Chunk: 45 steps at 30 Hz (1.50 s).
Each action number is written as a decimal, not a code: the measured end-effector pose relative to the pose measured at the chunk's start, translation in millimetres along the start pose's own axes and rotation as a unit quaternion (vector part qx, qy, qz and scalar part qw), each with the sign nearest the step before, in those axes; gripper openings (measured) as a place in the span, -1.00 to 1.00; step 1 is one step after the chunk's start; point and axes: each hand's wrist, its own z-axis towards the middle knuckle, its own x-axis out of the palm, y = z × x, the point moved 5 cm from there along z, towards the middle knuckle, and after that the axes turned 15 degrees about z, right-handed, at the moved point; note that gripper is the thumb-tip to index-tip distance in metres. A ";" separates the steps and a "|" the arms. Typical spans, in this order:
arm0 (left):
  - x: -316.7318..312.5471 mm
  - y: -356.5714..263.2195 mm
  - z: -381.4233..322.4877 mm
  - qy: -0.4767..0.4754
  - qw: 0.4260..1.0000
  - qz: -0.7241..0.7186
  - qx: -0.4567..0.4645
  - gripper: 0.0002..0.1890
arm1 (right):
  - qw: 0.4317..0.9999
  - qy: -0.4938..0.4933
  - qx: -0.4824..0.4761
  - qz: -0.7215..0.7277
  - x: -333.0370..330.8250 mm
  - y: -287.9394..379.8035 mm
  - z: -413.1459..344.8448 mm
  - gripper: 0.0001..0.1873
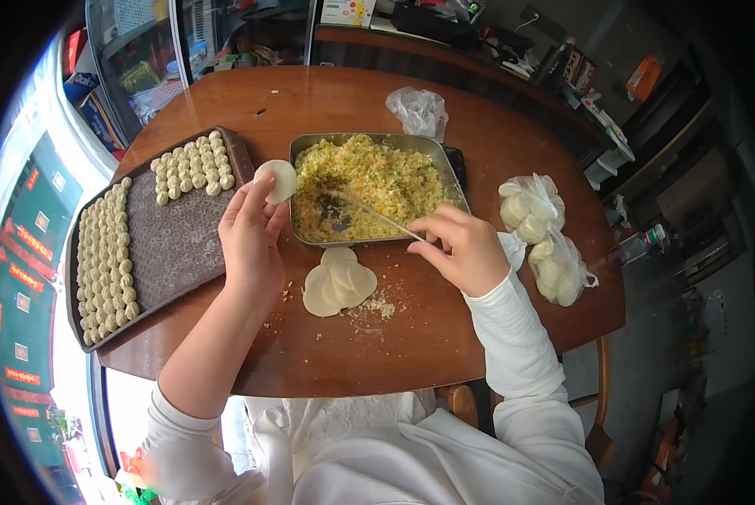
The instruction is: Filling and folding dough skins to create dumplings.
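My left hand [253,230] holds a round dough wrapper [279,182] between thumb and fingers, at the left edge of a metal tray [352,242]. In that tray lies a yellow-green chopped filling [377,167], hollowed out at its left. My right hand [462,246] grips a thin stick-like utensil [387,219] by its near end, over the tray's near right corner; its far tip is in the filling. Overlapping dough wrappers [338,282] lie on the wooden table [428,341], just below the tray. To the left, a dark baking tray [175,240] bears rows of small pleated dumplings [106,271].
Crumbs of filling [377,307] are scattered beside the wrappers. Two plastic bags of dough pieces [532,208] [559,268] sit at the right. A crumpled clear plastic bag [417,112] lies behind the metal tray. A wooden chair [598,404] stands at the lower right.
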 end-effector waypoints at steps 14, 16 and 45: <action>2.9 5.1 3.3 0.020 0.999 -0.020 -0.027 -0.65 | 0.910 -0.184 -0.014 0.371 27.2 -10.4 -4.2 -0.74; 1.6 6.9 5.0 0.020 0.999 -0.024 -0.024 -0.67 | 0.924 -0.168 -0.022 0.343 33.4 -10.7 -3.3 -0.73; 0.0 8.1 6.5 0.021 0.999 0.006 -0.030 -0.72 | 0.841 -0.235 0.049 0.485 20.5 -25.6 -2.7 -0.68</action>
